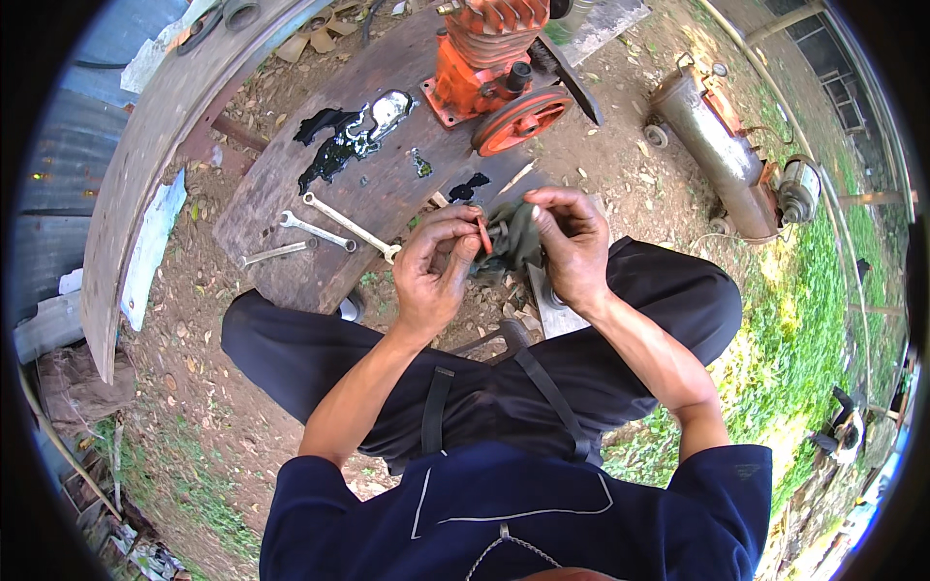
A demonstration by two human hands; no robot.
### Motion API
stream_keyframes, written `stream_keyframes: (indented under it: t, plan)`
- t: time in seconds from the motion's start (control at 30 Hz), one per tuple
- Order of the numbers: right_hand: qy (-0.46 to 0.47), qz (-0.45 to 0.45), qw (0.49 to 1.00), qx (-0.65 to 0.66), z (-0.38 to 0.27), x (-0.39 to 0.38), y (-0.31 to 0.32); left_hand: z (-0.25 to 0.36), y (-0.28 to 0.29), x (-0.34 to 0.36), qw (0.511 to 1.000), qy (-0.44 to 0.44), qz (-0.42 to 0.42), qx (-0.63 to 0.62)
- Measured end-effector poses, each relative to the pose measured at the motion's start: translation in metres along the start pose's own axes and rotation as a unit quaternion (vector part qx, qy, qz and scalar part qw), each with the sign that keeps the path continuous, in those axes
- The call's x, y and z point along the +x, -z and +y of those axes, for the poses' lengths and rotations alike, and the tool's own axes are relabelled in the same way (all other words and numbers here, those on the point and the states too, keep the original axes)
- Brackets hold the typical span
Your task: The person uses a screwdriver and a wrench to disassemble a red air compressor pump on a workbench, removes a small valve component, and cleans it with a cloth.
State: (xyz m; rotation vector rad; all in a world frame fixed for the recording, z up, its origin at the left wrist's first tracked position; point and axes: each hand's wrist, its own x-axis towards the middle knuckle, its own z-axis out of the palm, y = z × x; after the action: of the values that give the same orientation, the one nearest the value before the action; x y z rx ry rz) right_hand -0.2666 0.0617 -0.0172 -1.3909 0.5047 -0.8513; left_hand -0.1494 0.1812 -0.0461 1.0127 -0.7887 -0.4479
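My left hand (433, 269) pinches a small flat orange-red part (483, 233) between thumb and fingers. Opposite it, my right hand (573, 242) grips a dark green rag (520, 235), which hangs between the hands against the part. Both hands are above my lap, at the near edge of a worn wooden bench (266, 208). Beyond them on the bench stands an orange compressor pump (475, 73) with a spoked pulley wheel (523, 120). Left of my left hand lie a long combination wrench (349, 227), a shorter wrench (318, 232) and another wrench (277, 254).
Dark oil (334, 155) is spilled across the bench, with a smaller patch (469, 187) near my hands. A rusty air tank (712, 155) with small wheels rests on the ground at right. At left runs a curved wooden plank (145, 174) beside blue metal sheeting (73, 160).
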Motion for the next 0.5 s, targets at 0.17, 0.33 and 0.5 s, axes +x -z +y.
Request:
stream_keyframes:
  t: [0.17, 0.33, 0.5]
  plan:
    - [-0.003, 0.013, 1.000, 0.026, 0.004, 0.004, 0.005, 0.001, 0.003, -0.001, 0.999, 0.023, 0.021, 0.014]
    - [0.068, -0.103, 0.979, -0.164, -0.010, -0.005, -0.015, -0.005, 0.004, -0.004, 0.996, 0.063, 0.026, 0.059]
    - [-0.003, -0.094, 0.985, -0.144, 0.000, -0.007, -0.016, -0.008, 0.000, -0.007, 0.991, 0.077, 0.024, 0.105]
